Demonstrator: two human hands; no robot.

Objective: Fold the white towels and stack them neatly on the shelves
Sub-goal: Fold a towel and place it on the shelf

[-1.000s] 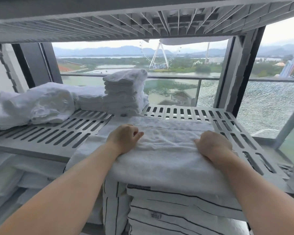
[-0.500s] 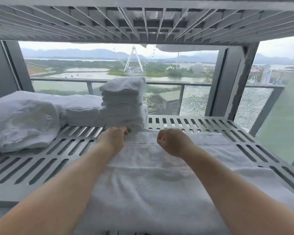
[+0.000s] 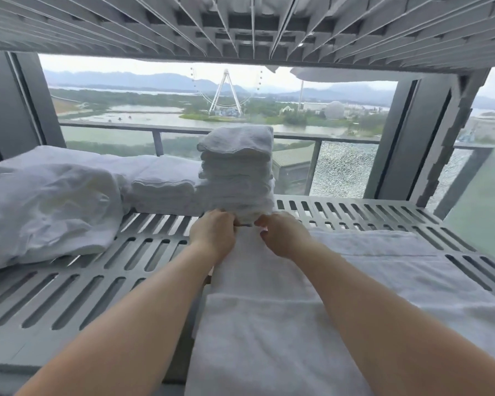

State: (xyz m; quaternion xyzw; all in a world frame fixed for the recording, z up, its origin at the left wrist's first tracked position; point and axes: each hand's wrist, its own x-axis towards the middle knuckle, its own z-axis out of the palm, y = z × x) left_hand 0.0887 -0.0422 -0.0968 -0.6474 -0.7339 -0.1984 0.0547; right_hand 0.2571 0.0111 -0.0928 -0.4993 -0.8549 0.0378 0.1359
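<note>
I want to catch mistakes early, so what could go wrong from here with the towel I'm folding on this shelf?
The left hand and right hand pinch the towel right at the foot of the tall folded stack; a nudge could tip it. The towel's near end seems to overhang the front of the slotted shelf, so it might slide off if released.
</note>
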